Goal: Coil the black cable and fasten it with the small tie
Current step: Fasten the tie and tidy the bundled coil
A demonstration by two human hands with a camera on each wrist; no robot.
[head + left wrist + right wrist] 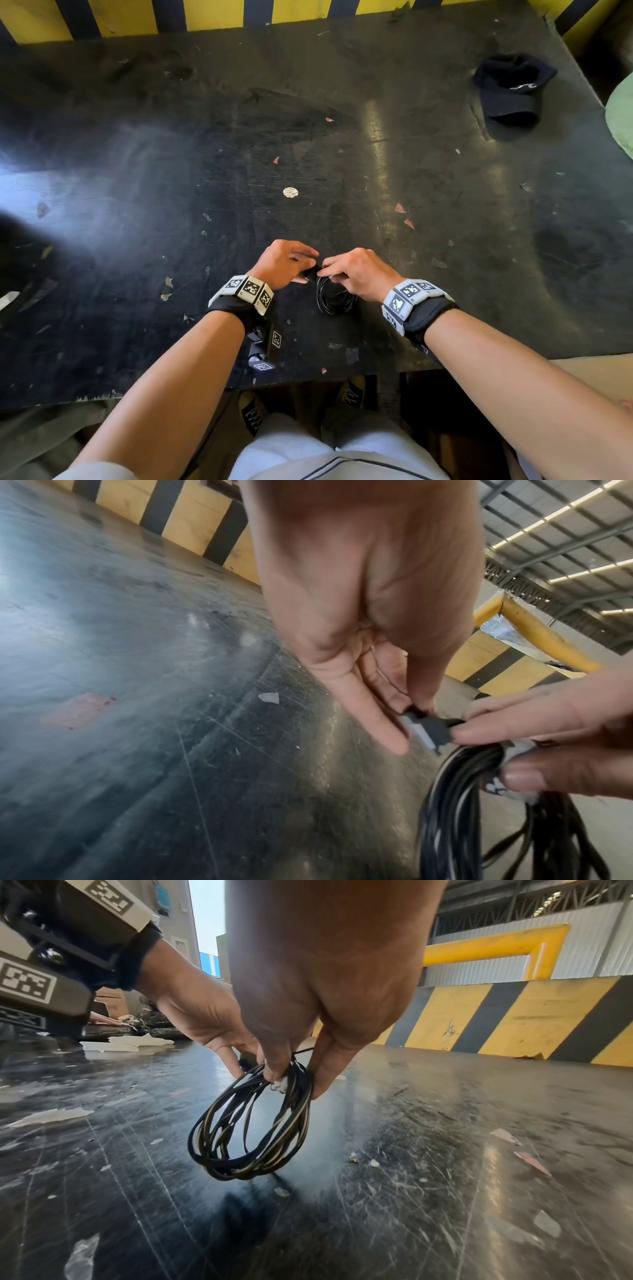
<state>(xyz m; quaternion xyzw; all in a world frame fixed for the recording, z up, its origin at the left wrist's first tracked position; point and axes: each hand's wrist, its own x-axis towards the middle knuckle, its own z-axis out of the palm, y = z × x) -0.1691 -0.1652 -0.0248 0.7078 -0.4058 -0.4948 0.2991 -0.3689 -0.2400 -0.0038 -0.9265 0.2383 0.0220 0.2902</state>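
Note:
The black cable is wound into a small coil that hangs just above the dark table near its front edge. My right hand pinches the top of the coil between thumb and fingers, beside a small white piece. My left hand is close to its left and pinches the free end of the small black and grey tie with thumb and fingertips. The tie runs to the right hand's fingers at the top of the coil.
A dark cap lies at the back right. A yellow and black striped barrier runs along the table's far side. Scraps of tape and a white round sticker dot the scratched surface. The front edge is just below my wrists.

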